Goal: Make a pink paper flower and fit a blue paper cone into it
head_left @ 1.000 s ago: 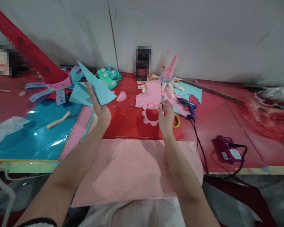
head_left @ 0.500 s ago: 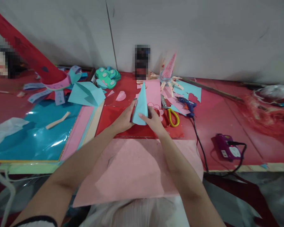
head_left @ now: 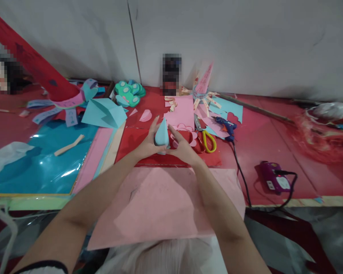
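A light blue paper cone (head_left: 162, 134) stands point up between my two hands, over the red sheet (head_left: 137, 144). My left hand (head_left: 149, 144) curves round its left side, thumb low near the base and fingers reaching up behind. From the right, my right hand (head_left: 183, 147) holds the base with its thumb, while its forefinger points up along the side. Pink scalloped paper cutouts (head_left: 193, 139) lie just beyond my right hand, with yellow-handled scissors (head_left: 209, 142) to their right.
A blue glue gun (head_left: 227, 127) trails its cord to a purple power socket (head_left: 275, 178). Behind stand a pink paper cone (head_left: 204, 80) and green cutouts (head_left: 128, 93). Folded blue paper (head_left: 105, 113) and a large red cone (head_left: 37, 57) are at left. Pink cloth (head_left: 165, 201) covers the near edge.
The blue cone has come down and slightly left, its point now lower and tilted away less. Both hands have shifted round its base, and the pink cutouts behind are more exposed.
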Action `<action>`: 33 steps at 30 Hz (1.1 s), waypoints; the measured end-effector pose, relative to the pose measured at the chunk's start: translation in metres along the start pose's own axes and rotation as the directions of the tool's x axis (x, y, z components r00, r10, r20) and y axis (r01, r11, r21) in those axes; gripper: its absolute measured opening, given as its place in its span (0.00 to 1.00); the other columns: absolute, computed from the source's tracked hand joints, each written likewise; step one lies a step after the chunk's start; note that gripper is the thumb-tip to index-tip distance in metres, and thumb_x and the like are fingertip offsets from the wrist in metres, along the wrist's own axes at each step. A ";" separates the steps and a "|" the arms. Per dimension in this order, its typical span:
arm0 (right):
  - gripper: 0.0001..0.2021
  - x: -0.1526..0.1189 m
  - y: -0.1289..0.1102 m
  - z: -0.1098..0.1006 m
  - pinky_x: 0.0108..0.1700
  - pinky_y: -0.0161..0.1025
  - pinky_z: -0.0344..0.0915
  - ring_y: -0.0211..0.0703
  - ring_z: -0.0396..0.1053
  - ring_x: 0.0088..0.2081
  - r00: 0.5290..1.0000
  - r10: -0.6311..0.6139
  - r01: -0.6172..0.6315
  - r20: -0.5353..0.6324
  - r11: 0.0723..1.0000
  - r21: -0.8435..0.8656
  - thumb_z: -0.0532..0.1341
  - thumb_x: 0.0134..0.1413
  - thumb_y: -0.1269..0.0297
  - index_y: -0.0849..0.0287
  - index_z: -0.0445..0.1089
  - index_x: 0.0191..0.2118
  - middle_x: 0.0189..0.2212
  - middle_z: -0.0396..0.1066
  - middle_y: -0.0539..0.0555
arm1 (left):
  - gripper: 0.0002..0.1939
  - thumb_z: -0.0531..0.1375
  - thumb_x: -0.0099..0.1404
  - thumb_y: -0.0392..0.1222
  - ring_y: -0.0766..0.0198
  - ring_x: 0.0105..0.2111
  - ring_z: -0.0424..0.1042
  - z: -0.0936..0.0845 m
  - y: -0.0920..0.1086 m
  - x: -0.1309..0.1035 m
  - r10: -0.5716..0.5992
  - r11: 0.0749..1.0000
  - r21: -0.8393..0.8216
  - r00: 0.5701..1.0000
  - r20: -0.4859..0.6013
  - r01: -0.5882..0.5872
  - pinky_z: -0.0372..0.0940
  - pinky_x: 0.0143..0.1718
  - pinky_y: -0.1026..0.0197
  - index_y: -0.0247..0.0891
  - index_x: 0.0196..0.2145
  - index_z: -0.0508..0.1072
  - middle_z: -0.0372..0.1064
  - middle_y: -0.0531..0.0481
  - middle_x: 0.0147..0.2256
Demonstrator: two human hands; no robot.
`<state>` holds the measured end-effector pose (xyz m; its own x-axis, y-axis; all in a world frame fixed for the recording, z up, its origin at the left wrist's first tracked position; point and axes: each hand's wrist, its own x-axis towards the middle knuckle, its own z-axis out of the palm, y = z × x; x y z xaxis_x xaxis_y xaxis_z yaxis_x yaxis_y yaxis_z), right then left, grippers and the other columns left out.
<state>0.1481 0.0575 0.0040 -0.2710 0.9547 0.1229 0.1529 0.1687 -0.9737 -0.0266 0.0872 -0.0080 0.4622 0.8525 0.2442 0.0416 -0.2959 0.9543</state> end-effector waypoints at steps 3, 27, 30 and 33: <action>0.32 0.000 -0.005 -0.024 0.59 0.47 0.58 0.48 0.61 0.58 0.996 0.028 -0.033 -0.082 0.998 -0.057 0.69 0.38 0.60 0.51 0.66 0.54 0.58 0.62 0.54 | 0.58 0.69 0.48 0.43 0.53 0.55 0.62 0.001 0.001 0.000 -0.051 0.999 0.020 0.999 -0.009 0.051 0.63 0.51 0.50 0.54 0.64 0.34 0.47 0.40 0.63; 0.08 0.001 0.033 -0.066 0.37 0.40 0.61 0.41 0.63 0.29 0.750 0.099 -0.472 -0.654 0.773 -0.424 0.64 0.41 0.60 0.60 0.71 0.27 0.28 0.67 0.53 | 0.60 0.67 0.49 0.43 0.52 0.60 0.54 0.002 0.010 -0.001 -0.110 0.987 0.119 0.994 0.010 0.108 0.60 0.56 0.47 0.50 0.64 0.26 0.50 0.40 0.61; 0.07 0.001 0.033 -0.067 0.37 0.40 0.62 0.40 0.63 0.29 0.753 0.109 -0.470 -0.649 0.780 -0.414 0.64 0.41 0.64 0.61 0.72 0.29 0.28 0.67 0.53 | 0.60 0.67 0.49 0.45 0.51 0.60 0.54 0.001 0.011 -0.001 -0.113 0.987 0.119 0.993 0.022 0.109 0.60 0.55 0.46 0.52 0.64 0.27 0.48 0.41 0.62; 0.08 0.002 0.033 -0.067 0.38 0.39 0.63 0.40 0.64 0.29 0.757 0.118 -0.470 -0.643 0.781 -0.410 0.64 0.41 0.64 0.62 0.73 0.30 0.29 0.68 0.55 | 0.59 0.67 0.49 0.46 0.49 0.61 0.53 0.000 0.009 -0.002 -0.109 0.986 0.126 0.993 0.033 0.105 0.59 0.55 0.45 0.52 0.65 0.28 0.48 0.40 0.62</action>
<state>0.2161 0.0809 -0.0151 0.4236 0.9001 0.1013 0.6369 -0.2164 -0.7400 -0.0270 0.0832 0.0000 0.4838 0.8651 0.1324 0.2012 -0.2572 0.9452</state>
